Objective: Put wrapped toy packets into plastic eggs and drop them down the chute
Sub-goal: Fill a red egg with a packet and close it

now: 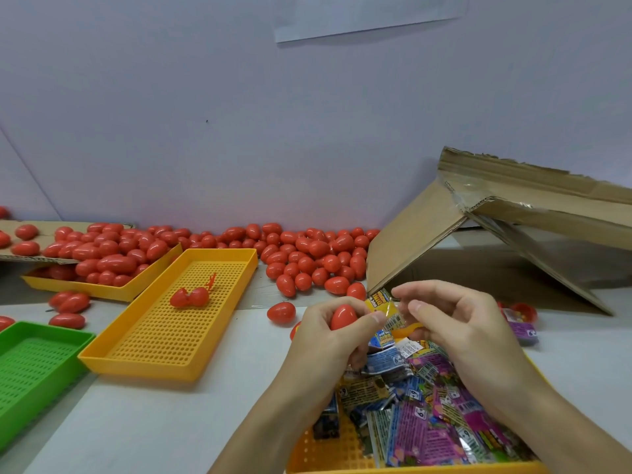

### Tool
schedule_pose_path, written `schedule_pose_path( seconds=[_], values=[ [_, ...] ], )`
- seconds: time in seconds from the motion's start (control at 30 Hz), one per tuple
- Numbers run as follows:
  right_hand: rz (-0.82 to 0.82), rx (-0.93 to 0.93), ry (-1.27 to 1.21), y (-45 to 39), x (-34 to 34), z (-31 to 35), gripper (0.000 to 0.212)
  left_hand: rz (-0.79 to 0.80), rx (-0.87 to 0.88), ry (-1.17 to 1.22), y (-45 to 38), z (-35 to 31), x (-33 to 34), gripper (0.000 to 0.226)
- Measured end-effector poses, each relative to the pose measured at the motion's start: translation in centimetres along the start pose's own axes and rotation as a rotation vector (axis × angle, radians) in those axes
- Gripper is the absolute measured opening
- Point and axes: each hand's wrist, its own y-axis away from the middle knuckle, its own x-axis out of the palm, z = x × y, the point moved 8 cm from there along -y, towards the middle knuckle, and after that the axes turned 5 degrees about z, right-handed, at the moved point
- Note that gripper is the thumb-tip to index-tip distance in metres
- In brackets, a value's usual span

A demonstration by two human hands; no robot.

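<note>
Loading step: judging by the hands, a packet is being readied for a red egg, with nothing dropped into the chute for this round yet.
Green tray [37,364]: sits at the near left edge, apart from the work; leave it be.
Egg supply [307,258]: closed red eggs lie heaped along the far wall and spill into a yellow tray [116,292] at the far left, within reach for the next round.
Middle yellow tray [178,323]: holds one opened egg [189,297], its two halves spread flat; it looks set aside.
Left hand [338,333]: curled round a red egg [343,316], thumb over the front. Whether the egg is already split open I cannot tell; it should be held with the seam facing right so the opening meets the packet.
Held packet [386,311]: a crinkly yellow wrapper between the two hands, just right of the held egg and touching it or nearly so.
Right hand [455,323]: pinches that packet at its upper edge. My advice: fold or squeeze the wrapper small first, since loose foil corners would probably catch in the seam and stop it snapping shut.
Packet tray [342,463]: near, under both wrists, piled with blue and purple packets [427,422].
Cardboard chute [496,227]: far right, a taped sloping flap.
</note>
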Motion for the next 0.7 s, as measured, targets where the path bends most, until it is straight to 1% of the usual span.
schedule_pose_path(
  seconds=[0.07, 0.13, 0.23, 0.3, 0.33, 0.4, 0.43, 0.5, 0.57, 0.63, 0.7],
  values=[
    [0.027, -0.021, 0.031, 0.1, 0.3, 0.3, 0.018, 0.005, -0.007, -0.012, 0.0, 0.0, 0.0, 0.027],
    [0.021, -0.031, 0.057, 0.1, 0.3, 0.4, 0.016, 0.018, -0.014, -0.028, 0.1, 0.0, 0.2, 0.027],
    [0.024, -0.005, 0.055, -0.1, 0.1, 0.1, 0.015, 0.037, -0.028, -0.045, 0.1, 0.0, 0.4, 0.024],
    [0.047, 0.028, 0.007, -0.2, 0.2, -0.1, 0.009, 0.047, -0.03, -0.042, 0.1, 0.0, 0.4, 0.022],
    [0.066, 0.051, -0.024, -0.2, 0.3, -0.4, 0.011, 0.052, -0.029, -0.04, 0.2, -0.1, 0.5, 0.021],
    [0.083, 0.107, -0.091, -0.3, 0.2, -1.0, 0.022, 0.057, -0.02, -0.04, 0.2, -0.2, 0.5, 0.019],
    [0.078, 0.133, -0.122, -0.4, 0.2, -1.3, 0.021, 0.053, -0.014, -0.04, 0.2, -0.3, 0.5, 0.018],
    [0.053, 0.165, -0.159, -0.4, 0.1, -1.7, 0.011, 0.032, 0.0, -0.028, 0.2, -0.5, 0.3, 0.019],
    [-0.006, 0.157, -0.117, -0.3, -0.2, -1.7, 0.01, 0.03, 0.011, 0.004, 0.2, -0.6, 0.2, 0.019],
    [-0.055, 0.122, -0.009, -0.2, -0.4, -1.4, 0.012, 0.066, 0.01, 0.044, 0.2, -0.6, 0.5, 0.018],
    [-0.055, 0.064, 0.072, 0.0, -0.2, -0.7, 0.012, 0.104, 0.004, 0.061, 0.3, -0.7, 0.9, 0.016]
  ],
)
